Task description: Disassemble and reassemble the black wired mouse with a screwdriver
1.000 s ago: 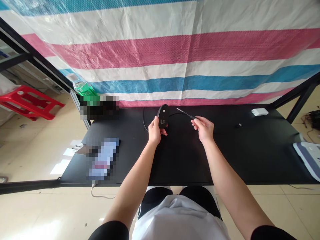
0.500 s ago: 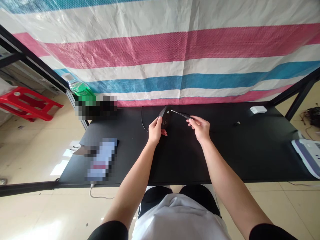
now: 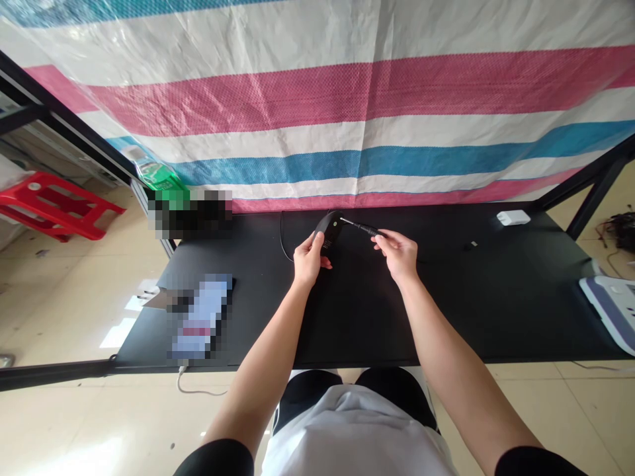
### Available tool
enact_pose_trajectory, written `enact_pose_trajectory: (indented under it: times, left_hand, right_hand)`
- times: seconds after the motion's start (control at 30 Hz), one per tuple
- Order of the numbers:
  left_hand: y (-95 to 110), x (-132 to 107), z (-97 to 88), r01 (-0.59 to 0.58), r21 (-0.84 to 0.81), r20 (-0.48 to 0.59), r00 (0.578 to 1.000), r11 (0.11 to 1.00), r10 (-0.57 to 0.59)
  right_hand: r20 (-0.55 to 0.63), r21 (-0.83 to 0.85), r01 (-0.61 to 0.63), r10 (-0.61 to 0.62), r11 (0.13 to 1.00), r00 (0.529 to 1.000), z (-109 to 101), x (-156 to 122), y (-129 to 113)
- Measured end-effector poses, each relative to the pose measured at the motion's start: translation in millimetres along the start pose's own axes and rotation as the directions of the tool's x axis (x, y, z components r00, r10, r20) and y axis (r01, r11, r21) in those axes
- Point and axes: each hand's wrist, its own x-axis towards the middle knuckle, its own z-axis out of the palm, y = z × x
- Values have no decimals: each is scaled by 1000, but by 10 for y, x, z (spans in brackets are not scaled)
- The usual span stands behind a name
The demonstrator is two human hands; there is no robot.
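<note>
My left hand (image 3: 307,260) is closed around a black computer mouse (image 3: 330,231), thumb on top. Its underside, with a small round pale spot and fine print, faces up towards me. My right hand (image 3: 399,252) grips a screwdriver (image 3: 366,229) with a dark handle and thin metal shaft. The shaft points left, and its tip is at the mouse's upper right edge; whether it sits in a screw is too small to tell. A thin black cable (image 3: 282,239) curves over the table to the left of the mouse.
On the black table (image 3: 367,317) lie a white charger (image 3: 513,217), a small USB plug (image 3: 471,245), a power strip (image 3: 610,311) and a blurred phone (image 3: 204,316) with a white cable. A green-labelled bottle (image 3: 161,178) stands back left. A striped sheet (image 3: 317,99) hangs behind.
The mouse has tilted slightly in my left hand, its top shifting a little right. My right hand and the screwdriver have barely moved; the tip stays at the mouse.
</note>
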Motion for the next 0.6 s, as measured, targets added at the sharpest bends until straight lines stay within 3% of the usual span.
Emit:
enact_pose_trajectory:
  times: [0.4, 0.6]
  left_hand:
    - [6, -18, 5, -16, 52, -11, 1000, 999, 17]
    - [59, -89, -30, -93, 213, -55, 993, 973, 107]
  right_hand:
    - [-22, -1, -28, 28, 1000, 999, 4, 0, -42]
    - [-17, 9, -16, 16, 1000, 1000, -7, 14, 3]
